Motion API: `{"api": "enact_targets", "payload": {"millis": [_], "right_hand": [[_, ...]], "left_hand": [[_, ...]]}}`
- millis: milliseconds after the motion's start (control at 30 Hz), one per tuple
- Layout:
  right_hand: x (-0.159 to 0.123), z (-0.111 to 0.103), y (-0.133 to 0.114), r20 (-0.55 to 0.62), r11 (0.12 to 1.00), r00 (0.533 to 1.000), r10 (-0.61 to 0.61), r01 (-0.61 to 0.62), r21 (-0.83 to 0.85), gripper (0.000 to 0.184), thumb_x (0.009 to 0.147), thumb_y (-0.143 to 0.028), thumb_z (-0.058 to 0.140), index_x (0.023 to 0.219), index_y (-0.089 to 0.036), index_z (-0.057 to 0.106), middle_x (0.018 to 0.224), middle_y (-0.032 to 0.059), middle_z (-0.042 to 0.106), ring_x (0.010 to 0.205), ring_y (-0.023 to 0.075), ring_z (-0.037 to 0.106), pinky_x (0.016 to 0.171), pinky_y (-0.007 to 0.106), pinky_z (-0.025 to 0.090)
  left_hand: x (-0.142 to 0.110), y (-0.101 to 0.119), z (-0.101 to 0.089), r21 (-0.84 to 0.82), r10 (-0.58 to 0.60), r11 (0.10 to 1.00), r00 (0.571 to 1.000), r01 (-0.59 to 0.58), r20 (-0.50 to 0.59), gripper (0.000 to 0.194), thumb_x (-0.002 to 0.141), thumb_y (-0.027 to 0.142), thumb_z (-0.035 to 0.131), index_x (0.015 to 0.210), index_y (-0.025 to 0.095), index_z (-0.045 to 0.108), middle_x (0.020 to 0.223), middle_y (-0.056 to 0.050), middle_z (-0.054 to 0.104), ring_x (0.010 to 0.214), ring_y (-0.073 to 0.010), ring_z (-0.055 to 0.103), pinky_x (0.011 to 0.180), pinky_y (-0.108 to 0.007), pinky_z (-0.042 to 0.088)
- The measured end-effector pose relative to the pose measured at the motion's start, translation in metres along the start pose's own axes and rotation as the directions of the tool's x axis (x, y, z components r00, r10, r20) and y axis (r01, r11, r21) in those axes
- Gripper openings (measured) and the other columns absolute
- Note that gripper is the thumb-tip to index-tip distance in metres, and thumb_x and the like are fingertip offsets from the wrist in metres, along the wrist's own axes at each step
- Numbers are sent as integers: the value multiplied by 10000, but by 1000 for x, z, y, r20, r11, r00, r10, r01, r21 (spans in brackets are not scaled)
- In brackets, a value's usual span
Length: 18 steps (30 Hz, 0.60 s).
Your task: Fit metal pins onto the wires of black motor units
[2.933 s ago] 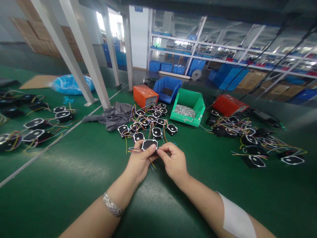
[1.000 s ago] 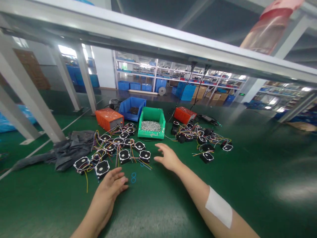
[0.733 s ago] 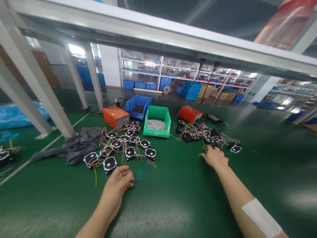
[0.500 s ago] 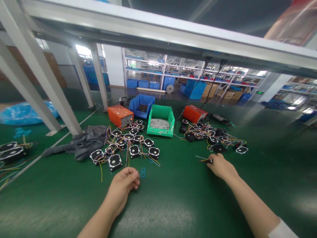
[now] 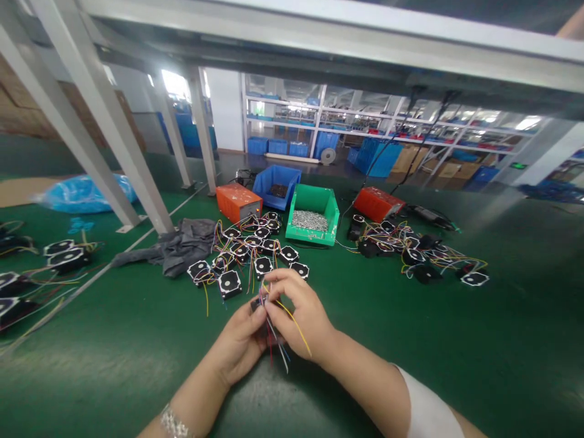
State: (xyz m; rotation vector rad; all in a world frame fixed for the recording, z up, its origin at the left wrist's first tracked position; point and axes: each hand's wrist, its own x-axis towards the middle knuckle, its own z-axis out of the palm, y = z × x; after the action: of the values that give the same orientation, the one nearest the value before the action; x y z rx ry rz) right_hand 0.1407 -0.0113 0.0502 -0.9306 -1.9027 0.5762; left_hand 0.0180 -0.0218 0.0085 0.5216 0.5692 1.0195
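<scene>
My left hand [image 5: 239, 347] is closed around a small black square part, motor-like, mostly covered by my fingers. Coloured wires [image 5: 295, 322] run out of it, yellow, white, red and blue among them. My right hand [image 5: 306, 313] pinches these wires right beside the fingers of my left. Just beyond both hands lies a group of similar black square parts [image 5: 229, 283] with silver-edged faces and tangled leads. Another pile of such parts [image 5: 413, 255] is at the right.
A green bin [image 5: 311, 236] of small metal pieces stands behind the near group, beside a blue bin [image 5: 276, 185]. Two orange boxes [image 5: 239, 204] flank the bins. A grey cloth [image 5: 187, 246] lies left, near metal posts [image 5: 114, 134]. More wired parts [image 5: 68, 258] lie far left.
My right hand has come left from the right-hand pile with the wired part. My left hand, earlier holding nothing visible, now grips that part, and both hands meet in the middle.
</scene>
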Motion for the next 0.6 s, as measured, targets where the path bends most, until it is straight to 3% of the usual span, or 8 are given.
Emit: {"api": "enact_targets", "payload": {"millis": [67, 133, 200, 267, 367, 433, 500, 600], "right_hand": [[9, -1, 18, -21, 998, 998, 60, -60, 29, 319, 659, -26, 456, 929, -196, 463, 1112, 52, 410, 916, 121, 486, 802, 271, 402], [13, -4, 39, -10, 987, 988, 156, -156, -44, 384, 658, -1, 429, 987, -195, 464, 1069, 47, 433, 817, 101, 516, 751, 259, 422], [12, -5, 58, 47, 940, 968, 245, -225, -257, 274, 686, -30, 445, 892, -185, 535, 902, 30, 501, 748, 114, 516, 715, 268, 420], [7, -1, 71, 126, 865, 950, 287, -201, -461, 148, 715, -106, 490, 809, -177, 580, 801, 37, 523, 758, 149, 508, 709, 288, 406], [-1, 9, 79, 214, 796, 937, 275, -97, -597, 74, 712, -188, 543, 766, -172, 591, 768, 55, 531, 763, 186, 503, 682, 300, 390], [-4, 13, 80, 224, 784, 936, 270, -79, -616, 13, 693, -182, 563, 688, -173, 572, 722, 44, 525, 719, 181, 500, 646, 288, 381], [-3, 13, 80, 216, 787, 936, 277, -92, -610, 64, 690, -151, 552, 634, -175, 536, 689, 27, 516, 681, 163, 494, 619, 268, 371], [1, 7, 72, 71, 797, 960, 273, -184, -575, 93, 732, -132, 484, 650, -175, 493, 689, 17, 499, 669, 144, 478, 610, 253, 364]], "left_hand": [[5, 4, -6, -18, 37, 999, 996, -39, -81, 169, 660, 234, 606, 800, 148, 569, 694, -29, 590, 627, -152, 571, 524, -255, 462], [8, 9, -12, -33, 74, 996, 987, -79, -141, 178, 652, 214, 611, 806, 148, 555, 652, -14, 576, 608, -148, 571, 510, -246, 461], [11, 14, -14, -40, 95, 994, 977, -105, -192, 197, 664, 235, 599, 833, 150, 544, 614, -4, 560, 586, -143, 571, 512, -248, 469], [14, 17, -14, -41, 83, 995, 967, -96, -239, 226, 706, 328, 544, 833, 140, 541, 628, -21, 568, 594, -151, 580, 507, -251, 477], [17, 17, -13, -13, 62, 998, 958, -68, -279, 333, 751, 423, 437, 802, 115, 553, 705, -71, 594, 625, -167, 587, 475, -253, 476], [19, 15, -12, 30, 80, 997, 953, -75, -291, 275, 755, 361, 463, 772, 105, 564, 712, -74, 603, 593, -150, 574, 456, -250, 473], [19, 12, -12, 69, 89, 995, 956, -72, -281, 165, 731, 254, 521, 763, 103, 576, 682, -58, 607, 555, -125, 556, 456, -238, 472], [18, 7, -12, 113, 69, 993, 968, -43, -241, 120, 692, 191, 567, 774, 105, 583, 669, -51, 612, 565, -120, 559, 495, -237, 478]]}}
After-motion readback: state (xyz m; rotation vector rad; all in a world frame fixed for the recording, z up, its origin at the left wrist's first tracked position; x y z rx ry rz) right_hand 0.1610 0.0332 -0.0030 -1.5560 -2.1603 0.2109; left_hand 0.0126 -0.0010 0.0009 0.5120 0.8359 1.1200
